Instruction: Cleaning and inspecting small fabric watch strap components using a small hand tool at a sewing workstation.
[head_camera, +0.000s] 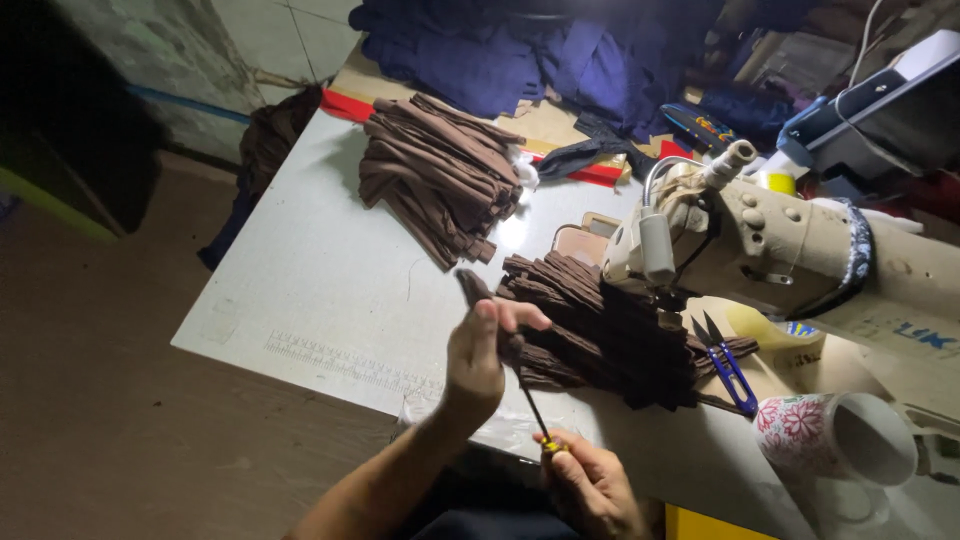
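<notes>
My left hand (480, 352) is raised over the white table (330, 280) and pinches a narrow brown fabric strip (473, 288) that sticks up past my fingers. My right hand (590, 485) sits lower, near the table's front edge, gripping the yellow handle of a thin dark rod tool (532, 405). The rod runs up into the strip inside my left hand. Just right of my left hand lies a pile of brown strips (600, 335) under the sewing machine head.
A second pile of brown strips (440, 175) lies farther back on the table. A cream sewing machine (790, 250) stands at right, with blue-handled snips (728, 365) and a flowered mug (835, 435) in front. Dark blue cloth (520, 50) is heaped behind.
</notes>
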